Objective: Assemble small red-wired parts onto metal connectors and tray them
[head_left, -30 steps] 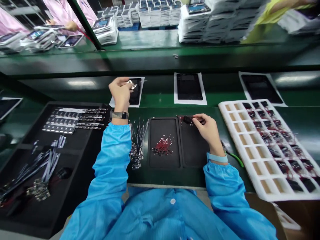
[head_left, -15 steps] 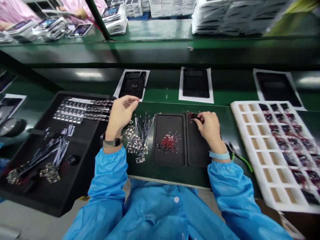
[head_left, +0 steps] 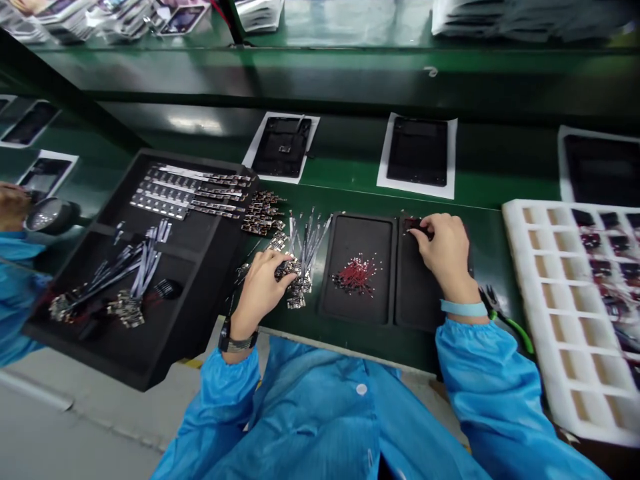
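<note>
Left grip (head_left: 266, 283) half-curled over the circuit boards (head_left: 301, 288); whether it holds one, I can't tell.
Best lifted by edges; right grip (head_left: 444, 252) pinches a dark part (head_left: 415, 225).

Passable between the panels (head_left: 420, 152) and the trays (head_left: 353, 233); obstructed left by boards (head_left: 296, 301) and bin (head_left: 193, 310), right by pliers (head_left: 515, 325) and foam rack (head_left: 517, 267), ahead by the shelf (head_left: 340, 77).
</note>
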Available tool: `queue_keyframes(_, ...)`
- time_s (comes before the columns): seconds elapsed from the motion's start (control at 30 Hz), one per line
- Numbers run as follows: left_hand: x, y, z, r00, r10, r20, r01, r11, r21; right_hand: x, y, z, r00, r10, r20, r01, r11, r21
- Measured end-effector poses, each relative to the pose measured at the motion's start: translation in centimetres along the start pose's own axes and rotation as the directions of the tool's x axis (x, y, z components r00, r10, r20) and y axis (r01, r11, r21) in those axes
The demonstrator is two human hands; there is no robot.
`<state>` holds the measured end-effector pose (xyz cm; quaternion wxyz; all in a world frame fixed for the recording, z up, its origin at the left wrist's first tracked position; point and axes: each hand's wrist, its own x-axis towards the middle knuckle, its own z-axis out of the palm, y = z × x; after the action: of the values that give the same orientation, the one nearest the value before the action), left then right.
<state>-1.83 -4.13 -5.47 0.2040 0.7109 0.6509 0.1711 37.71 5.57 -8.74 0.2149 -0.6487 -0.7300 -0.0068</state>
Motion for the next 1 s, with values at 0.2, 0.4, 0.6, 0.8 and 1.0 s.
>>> queue_keyframes(0.2,0.0,0.2,0.5,0.999,0.047,-0.003,-0.047,0.999,-0.02,-0.3,0.2,-1.7,0.999,0.014,0.03,-0.015,1.0,0.025)
queue_keyframes(0.4,-1.6,0.2,0.7,0.988,0.141,0.061,-0.138,0.99,-0.041,-1.4,-0.4,-4.2,0.977,0.186,-0.1,-0.16,0.961,0.226)
queue_keyframes(0.6,-2.1,-0.1,1.3,0.977,0.212,-0.035,-0.214,0.975,-0.065,-1.6,-4.3,-5.9,0.984,0.149,0.097,-0.176,0.74,0.649)
queue_keyframes(0.8,-2.6,1.4,-0.7,0.988,0.115,-0.102,-0.145,0.923,-0.358,-1.4,-6.5,-5.3,0.966,0.009,0.259,-0.229,0.496,0.837)
queue_keyframes(1.0,-0.2,4.6,-1.7,0.998,-0.032,-0.061,-0.003,0.87,-0.493,-1.8,-7.5,-4.1,0.935,-0.067,0.349,-0.305,0.354,0.884)
